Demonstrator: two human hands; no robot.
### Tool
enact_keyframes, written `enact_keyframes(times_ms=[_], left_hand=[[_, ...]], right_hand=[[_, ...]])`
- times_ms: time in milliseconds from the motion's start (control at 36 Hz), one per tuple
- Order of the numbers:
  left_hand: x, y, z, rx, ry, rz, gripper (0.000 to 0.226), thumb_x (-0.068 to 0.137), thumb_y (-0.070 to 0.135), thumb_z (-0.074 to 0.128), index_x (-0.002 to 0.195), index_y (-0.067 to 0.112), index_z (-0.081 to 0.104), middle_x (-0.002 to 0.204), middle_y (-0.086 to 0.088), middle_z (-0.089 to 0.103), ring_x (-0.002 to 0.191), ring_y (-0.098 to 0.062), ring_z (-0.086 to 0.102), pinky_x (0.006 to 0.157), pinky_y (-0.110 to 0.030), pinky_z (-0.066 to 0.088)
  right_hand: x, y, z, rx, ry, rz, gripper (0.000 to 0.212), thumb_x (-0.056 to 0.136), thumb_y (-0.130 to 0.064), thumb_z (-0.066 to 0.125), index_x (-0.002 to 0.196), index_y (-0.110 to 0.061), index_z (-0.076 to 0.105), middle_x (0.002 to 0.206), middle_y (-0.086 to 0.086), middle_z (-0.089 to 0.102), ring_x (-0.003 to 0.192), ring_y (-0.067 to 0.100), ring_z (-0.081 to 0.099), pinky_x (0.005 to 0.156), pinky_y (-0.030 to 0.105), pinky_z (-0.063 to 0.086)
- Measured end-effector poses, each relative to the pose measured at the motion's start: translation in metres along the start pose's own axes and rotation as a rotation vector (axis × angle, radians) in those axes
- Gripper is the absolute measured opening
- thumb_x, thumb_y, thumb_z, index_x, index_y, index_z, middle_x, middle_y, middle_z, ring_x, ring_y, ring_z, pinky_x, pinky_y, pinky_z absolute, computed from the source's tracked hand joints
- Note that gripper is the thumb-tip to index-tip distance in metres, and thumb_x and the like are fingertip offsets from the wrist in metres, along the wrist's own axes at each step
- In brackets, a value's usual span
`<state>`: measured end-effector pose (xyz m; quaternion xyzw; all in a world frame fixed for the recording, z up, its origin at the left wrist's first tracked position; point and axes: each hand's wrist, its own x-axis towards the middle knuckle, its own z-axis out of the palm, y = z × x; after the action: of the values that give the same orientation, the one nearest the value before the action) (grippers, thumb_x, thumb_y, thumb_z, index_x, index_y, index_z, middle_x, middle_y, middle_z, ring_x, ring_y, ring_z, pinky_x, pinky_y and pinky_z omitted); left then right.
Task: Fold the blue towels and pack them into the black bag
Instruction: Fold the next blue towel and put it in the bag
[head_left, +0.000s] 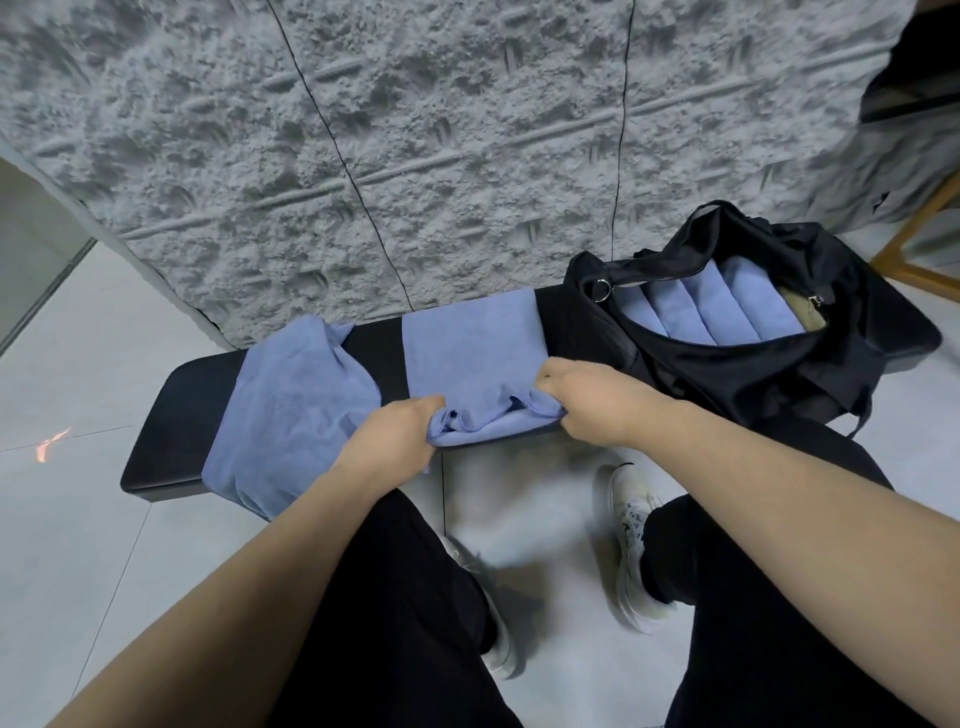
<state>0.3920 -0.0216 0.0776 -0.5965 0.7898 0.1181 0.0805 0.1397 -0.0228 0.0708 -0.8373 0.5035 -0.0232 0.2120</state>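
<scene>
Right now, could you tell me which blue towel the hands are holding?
The flat middle towel, gripped by both hands; the crumpled towel lies untouched.

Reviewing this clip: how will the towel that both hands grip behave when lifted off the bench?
Probably floppy: the towel bunches into soft wrinkles where the left hand and right hand pinch it. Likely light and sagging, like the other towel drooping over the bench edge.

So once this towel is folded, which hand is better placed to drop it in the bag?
Likely the right hand: it grips the towel on the side nearest the open black bag; the left hand is farther away.
</scene>
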Motion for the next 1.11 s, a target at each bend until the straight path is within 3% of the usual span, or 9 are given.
enact_keyframes(times_ms=[194,333,417,556,694,833,944,1028,1111], left_hand=[[-0.0049,-0.0061,0.0023,-0.055,0.105,0.010,0.026,0.081,-0.001,0.050,0.079,0.019,0.034,0.069,0.003,0.040,0.061,-0.021,0.039,0.052,-0.030,0.025],[-0.0071,-0.0040,0.0006,-0.082,0.088,0.025,0.015,0.088,0.018,0.056,0.100,0.016,0.047,0.081,0.001,0.055,0.077,-0.024,0.055,0.071,-0.040,0.047],[-0.0068,-0.0044,0.0014,-0.086,0.090,0.030,0.014,0.088,0.021,0.057,0.099,0.017,0.048,0.082,0.002,0.056,0.078,-0.023,0.055,0.072,-0.041,0.048],[-0.0061,-0.0039,0.0037,-0.084,0.124,0.045,0.016,0.088,0.028,0.058,0.093,0.017,0.048,0.080,0.002,0.058,0.074,-0.021,0.056,0.062,-0.034,0.043],[-0.0065,-0.0057,0.0034,-0.129,0.126,0.069,0.049,0.073,0.065,0.072,0.091,0.022,0.055,0.077,0.007,0.062,0.072,-0.013,0.057,0.065,-0.032,0.047],[-0.0044,-0.0017,0.0052,-0.052,0.148,0.053,0.023,0.084,0.021,0.057,0.068,0.015,0.041,0.066,0.001,0.048,0.060,-0.018,0.044,0.049,-0.029,0.028],[-0.0039,-0.0055,0.0018,-0.136,0.124,0.020,0.012,0.083,0.017,0.062,0.078,0.014,0.051,0.079,0.007,0.048,0.066,-0.018,0.054,0.053,-0.024,0.034],[-0.0056,-0.0035,-0.0025,-0.230,0.041,-0.003,0.027,0.072,0.006,0.068,0.077,0.018,0.044,0.077,0.007,0.057,0.066,-0.015,0.051,0.055,-0.026,0.033],[-0.0073,-0.0029,-0.0025,-0.295,-0.026,-0.029,0.030,0.076,0.000,0.056,0.076,0.023,0.037,0.064,0.003,0.069,0.064,-0.016,0.053,0.057,-0.030,0.039]], right_hand=[[-0.0017,0.0006,0.0010,0.025,0.012,0.024,0.019,0.079,-0.002,0.047,0.078,-0.019,0.042,0.084,0.000,0.051,0.078,0.025,0.051,0.070,0.039,0.043],[-0.0077,0.0033,-0.0017,0.007,0.058,0.020,0.026,0.082,-0.039,0.059,0.074,-0.025,0.040,0.074,-0.004,0.054,0.069,0.018,0.051,0.059,0.034,0.039],[-0.0061,0.0035,0.0009,-0.069,0.018,0.025,0.037,0.081,-0.053,0.064,0.073,-0.025,0.042,0.076,-0.005,0.055,0.068,0.016,0.051,0.058,0.033,0.038],[-0.0033,-0.0004,0.0014,-0.168,-0.007,0.051,0.026,0.080,-0.032,0.064,0.085,-0.009,0.053,0.080,-0.003,0.045,0.073,0.023,0.052,0.061,0.035,0.040],[-0.0009,0.0011,0.0012,-0.051,-0.049,0.027,0.017,0.078,-0.014,0.063,0.093,-0.013,0.055,0.099,-0.003,0.050,0.093,0.020,0.047,0.081,0.035,0.045],[0.0012,-0.0020,0.0019,0.047,-0.047,0.061,0.020,0.078,0.003,0.047,0.081,-0.017,0.043,0.085,0.003,0.055,0.081,0.029,0.055,0.064,0.035,0.039],[-0.0008,-0.0036,-0.0004,0.064,0.001,0.025,0.026,0.080,0.000,0.050,0.077,-0.022,0.038,0.080,-0.002,0.052,0.076,0.025,0.050,0.062,0.035,0.037],[-0.0060,-0.0046,-0.0046,0.078,0.025,0.032,0.030,0.084,-0.012,0.059,0.075,-0.025,0.033,0.073,-0.006,0.049,0.069,0.022,0.047,0.052,0.030,0.030],[-0.0080,-0.0048,-0.0053,0.031,0.052,0.035,0.027,0.085,-0.021,0.062,0.084,-0.023,0.035,0.070,-0.004,0.049,0.068,0.026,0.049,0.049,0.032,0.027]])
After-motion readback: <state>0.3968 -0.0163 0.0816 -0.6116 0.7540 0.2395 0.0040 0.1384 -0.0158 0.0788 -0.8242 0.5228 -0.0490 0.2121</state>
